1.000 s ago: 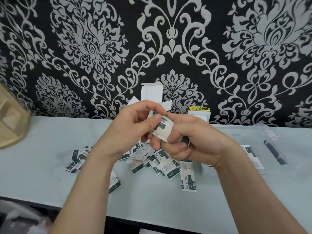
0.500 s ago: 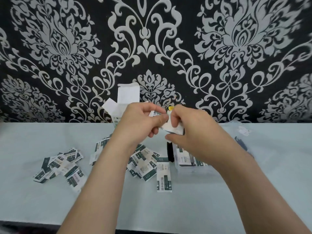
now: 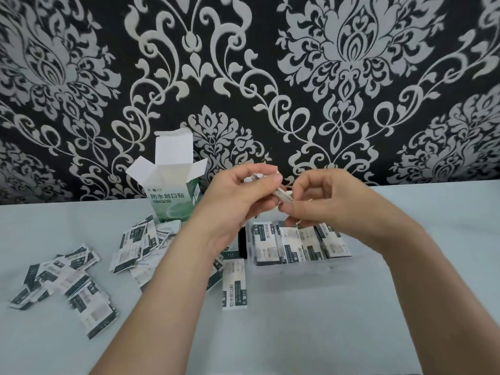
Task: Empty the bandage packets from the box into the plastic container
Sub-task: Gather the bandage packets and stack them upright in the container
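At far left on the pale tabletop [image 3: 351,320], loose packets [image 3: 62,277] lie scattered, with a second heap [image 3: 138,242] nearer the middle. Behind that heap stands the box [image 3: 170,197], upright against the patterned wall [image 3: 270,77], its top flaps open. One packet [image 3: 234,284] lies alone, just left of the container [image 3: 300,262], which holds a row of packets [image 3: 297,244] side by side. Above the container, both hands are raised together: the left hand [image 3: 238,204] and right hand [image 3: 327,201] each pinch a small stack of packets [image 3: 281,194] between thumb and fingers, both grips closed on it.
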`<act>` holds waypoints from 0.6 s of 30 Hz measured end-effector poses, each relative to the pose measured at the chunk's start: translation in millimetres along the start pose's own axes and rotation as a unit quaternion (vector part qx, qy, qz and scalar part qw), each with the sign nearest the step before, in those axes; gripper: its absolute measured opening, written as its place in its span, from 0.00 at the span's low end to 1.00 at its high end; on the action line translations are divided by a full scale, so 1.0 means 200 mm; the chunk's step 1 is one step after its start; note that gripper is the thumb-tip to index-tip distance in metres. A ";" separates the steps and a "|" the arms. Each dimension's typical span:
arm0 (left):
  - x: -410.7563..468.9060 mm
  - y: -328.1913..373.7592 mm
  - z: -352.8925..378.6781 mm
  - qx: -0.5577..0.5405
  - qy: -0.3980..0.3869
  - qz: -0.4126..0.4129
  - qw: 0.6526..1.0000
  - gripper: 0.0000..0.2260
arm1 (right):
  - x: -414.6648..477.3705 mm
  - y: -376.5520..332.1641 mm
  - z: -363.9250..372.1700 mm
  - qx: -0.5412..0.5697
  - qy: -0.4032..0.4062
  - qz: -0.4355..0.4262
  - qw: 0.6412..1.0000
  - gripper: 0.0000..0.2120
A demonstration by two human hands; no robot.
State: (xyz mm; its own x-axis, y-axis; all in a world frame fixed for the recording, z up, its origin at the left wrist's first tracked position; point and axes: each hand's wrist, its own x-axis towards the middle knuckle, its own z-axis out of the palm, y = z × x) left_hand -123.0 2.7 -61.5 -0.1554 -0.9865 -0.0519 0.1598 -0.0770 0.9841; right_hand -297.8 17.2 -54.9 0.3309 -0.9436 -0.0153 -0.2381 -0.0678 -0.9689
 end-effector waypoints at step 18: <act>0.05 -0.05 0.10 0.379 -0.061 0.063 0.921 0.16 | 0.00 0.07 -0.08 -0.109 0.054 0.084 0.989 0.12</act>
State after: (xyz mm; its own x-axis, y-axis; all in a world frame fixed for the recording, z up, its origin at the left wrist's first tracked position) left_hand -146.0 -4.0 -68.1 -0.2988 -0.9532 0.0450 -0.5349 0.2064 0.8193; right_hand -315.1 10.8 -64.5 0.1737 -0.9758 -0.1329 -0.4771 0.0346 -0.8782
